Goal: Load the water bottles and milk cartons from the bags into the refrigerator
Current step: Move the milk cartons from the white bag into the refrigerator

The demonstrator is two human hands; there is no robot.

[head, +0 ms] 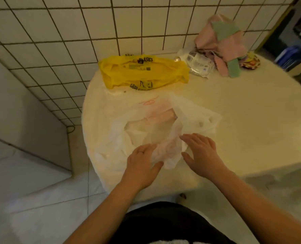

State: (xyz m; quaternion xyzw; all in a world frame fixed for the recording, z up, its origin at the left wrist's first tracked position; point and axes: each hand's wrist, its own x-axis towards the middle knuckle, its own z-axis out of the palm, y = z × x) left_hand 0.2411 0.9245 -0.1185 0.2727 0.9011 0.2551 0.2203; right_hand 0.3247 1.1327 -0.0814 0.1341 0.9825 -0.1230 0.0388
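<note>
Left hand (142, 162) and right hand (201, 152) are pressing the white bag (146, 124).
Both hands are lying straight-fingered, gripping nothing, near the bench's (234, 111) front edge.

left hand (142, 162) flat, right hand (201, 153) flat, both palm down

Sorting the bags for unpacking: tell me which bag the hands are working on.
The white translucent bag, nearer the person: the left hand and right hand both touch its front. The yellow bag lies behind it by the wall, untouched.
</note>
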